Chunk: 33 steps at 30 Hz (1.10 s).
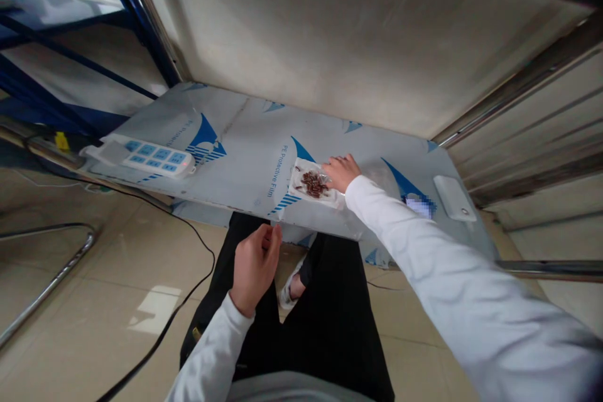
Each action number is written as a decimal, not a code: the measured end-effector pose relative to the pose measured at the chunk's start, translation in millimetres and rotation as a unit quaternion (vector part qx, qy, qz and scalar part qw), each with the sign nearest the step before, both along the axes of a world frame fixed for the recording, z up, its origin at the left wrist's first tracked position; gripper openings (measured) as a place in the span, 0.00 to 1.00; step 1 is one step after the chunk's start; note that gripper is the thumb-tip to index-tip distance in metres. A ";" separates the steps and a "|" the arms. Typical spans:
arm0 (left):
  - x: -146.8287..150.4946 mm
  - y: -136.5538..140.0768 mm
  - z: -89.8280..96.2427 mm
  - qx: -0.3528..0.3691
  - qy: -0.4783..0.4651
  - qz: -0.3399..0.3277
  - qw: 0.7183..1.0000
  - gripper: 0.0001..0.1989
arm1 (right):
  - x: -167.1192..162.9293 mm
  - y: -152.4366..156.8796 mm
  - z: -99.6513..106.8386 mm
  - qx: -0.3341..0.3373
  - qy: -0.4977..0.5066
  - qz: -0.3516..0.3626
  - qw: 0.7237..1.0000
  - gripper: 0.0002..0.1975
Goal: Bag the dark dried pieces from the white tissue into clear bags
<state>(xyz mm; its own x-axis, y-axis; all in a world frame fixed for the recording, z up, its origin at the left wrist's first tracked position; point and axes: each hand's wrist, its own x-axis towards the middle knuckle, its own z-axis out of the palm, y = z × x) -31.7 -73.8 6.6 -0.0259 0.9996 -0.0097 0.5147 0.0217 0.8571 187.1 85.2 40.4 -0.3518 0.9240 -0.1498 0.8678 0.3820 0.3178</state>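
A small pile of dark brown pieces [313,184], perhaps screws, lies on a thin white or clear plastic sheet or bag [296,171] at the middle of the shelf. My right hand [342,172] is at the right side of that pile with its fingers bent down and closed onto the plastic; what its fingertips pinch is hidden. In front of the shelf edge, above my lap, my left hand [257,264] is closed, thumb against the bent forefinger. Anything between those fingers is too small to make out.
The shelf [249,166] is covered in printed protective film. A white power strip [157,157] sits on its left part, its black cable [207,251] hanging to the floor. A white rounded case or device [453,198] lies at the right end. Metal posts flank the shelf.
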 end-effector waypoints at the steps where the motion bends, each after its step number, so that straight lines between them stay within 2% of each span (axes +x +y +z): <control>1: 0.3 -1.8 -0.8 -0.002 0.005 -0.003 1.000 0.16 | -3.4 3.0 -1.7 -0.002 -0.015 0.010 1.000 0.13; 10: -5.0 -0.3 -1.2 -0.003 0.015 0.005 1.000 0.16 | -18.2 14.4 -5.3 -0.013 -0.124 0.066 0.990 0.12; 21: -5.7 -1.0 -5.7 -0.015 0.023 0.002 1.000 0.15 | -13.5 13.8 5.4 -0.004 -0.135 0.097 0.986 0.16; 24: -4.1 -1.0 -7.5 -0.010 -0.007 0.030 0.999 0.13 | -5.9 4.8 13.0 0.038 -0.056 0.076 0.995 0.21; 27: 5.5 5.2 -3.7 -0.017 -0.110 0.052 0.992 0.14 | -6.2 -19.9 18.8 0.096 0.100 0.030 0.990 0.27; 29: 17.2 13.5 3.9 -0.030 -0.198 0.050 0.978 0.16 | -13.4 -44.5 20.0 0.129 0.210 -0.003 0.969 0.31; 33: 43.1 30.8 23.5 -0.035 -0.321 0.007 0.946 0.17 | -35.7 -97.4 16.5 0.168 0.386 -0.092 0.902 0.35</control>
